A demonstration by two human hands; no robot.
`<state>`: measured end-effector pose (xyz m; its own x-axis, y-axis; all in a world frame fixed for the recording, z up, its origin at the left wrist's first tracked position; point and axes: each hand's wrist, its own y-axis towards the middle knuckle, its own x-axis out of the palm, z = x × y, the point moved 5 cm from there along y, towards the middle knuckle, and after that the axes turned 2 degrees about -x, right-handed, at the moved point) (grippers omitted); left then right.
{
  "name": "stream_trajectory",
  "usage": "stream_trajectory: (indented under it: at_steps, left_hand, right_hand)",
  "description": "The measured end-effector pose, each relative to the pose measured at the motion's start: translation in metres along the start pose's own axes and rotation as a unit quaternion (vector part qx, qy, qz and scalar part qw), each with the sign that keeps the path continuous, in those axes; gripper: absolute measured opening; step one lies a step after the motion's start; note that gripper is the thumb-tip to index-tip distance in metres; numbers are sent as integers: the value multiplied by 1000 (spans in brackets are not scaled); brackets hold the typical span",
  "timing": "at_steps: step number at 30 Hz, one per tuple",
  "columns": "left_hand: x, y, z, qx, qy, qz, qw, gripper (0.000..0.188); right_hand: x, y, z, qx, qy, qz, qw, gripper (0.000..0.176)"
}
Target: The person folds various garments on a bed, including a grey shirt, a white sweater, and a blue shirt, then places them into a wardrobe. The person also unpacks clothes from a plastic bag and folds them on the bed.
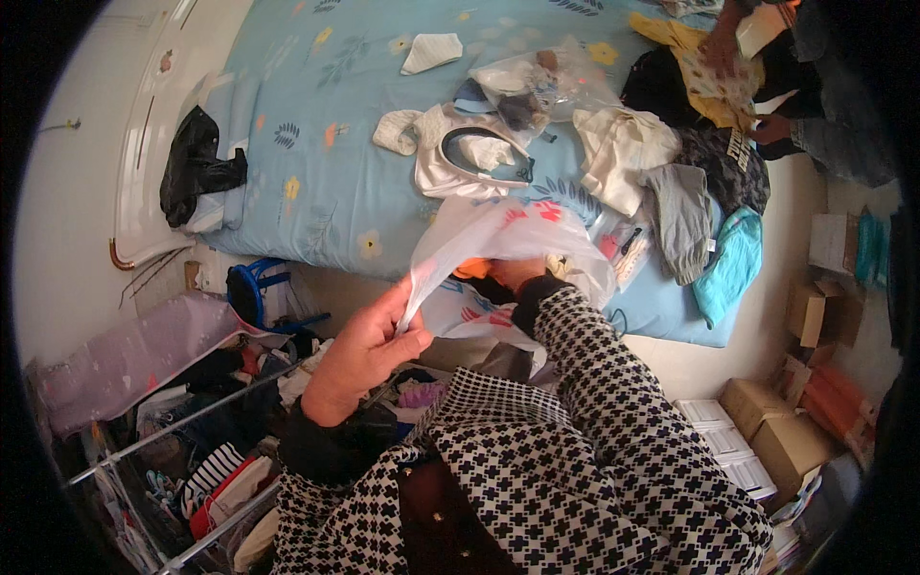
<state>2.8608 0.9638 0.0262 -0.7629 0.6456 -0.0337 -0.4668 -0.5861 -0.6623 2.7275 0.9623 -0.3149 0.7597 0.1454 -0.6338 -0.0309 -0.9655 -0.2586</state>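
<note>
A white plastic bag (496, 223) with red print lies across the near edge of the bed, its mouth facing me. Pinched between the thumb and fingers of my left hand (374, 345) is the bag's rim, pulled out to the left. My right hand (521, 273) reaches inside the bag, next to something orange (472, 268) and some dark cloth; its fingers are hidden. Just beyond the bag lie a white cap-like item (460, 188) with a dark-edged opening and a clear plastic bag (575, 79). White clothing (625, 151) and grey trousers (678, 215) rest to the right.
Another person's hands (722, 54) handle a yellow garment (690, 65) at the upper right. A turquoise garment (732, 266) hangs over the bed (323, 215) corner. A metal-framed rack of clothes (187, 424) and a blue stool (262, 295) stand left. Cardboard boxes (790, 445) sit right.
</note>
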Motion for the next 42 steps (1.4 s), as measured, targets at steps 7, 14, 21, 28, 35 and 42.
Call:
stream_trajectory:
  at_steps: [7,14,21,28,35,42]
  left_hand:
    - [-12,9,8,63,-50,37,996,62]
    - [-28,22,-1,100,-23,77,992,57]
    - [-33,30,-4,188,261,220,921,68]
    - [38,21,37,424,345,162,822,114]
    - [46,84,98,422,171,162,876,23]
    - [18,60,187,374,-375,-93,843,11]
  right_hand:
    - [-87,5,-10,-30,286,-11,958,32]
    - [-132,-30,-22,103,652,-39,750,32]
    - [-219,-70,-93,26,822,-98,560,49]
    - [-316,-102,-166,-51,826,-108,552,44]
    - [-445,-136,-207,-172,692,-9,701,39]
    - [-554,-159,-200,-128,-158,275,940,33]
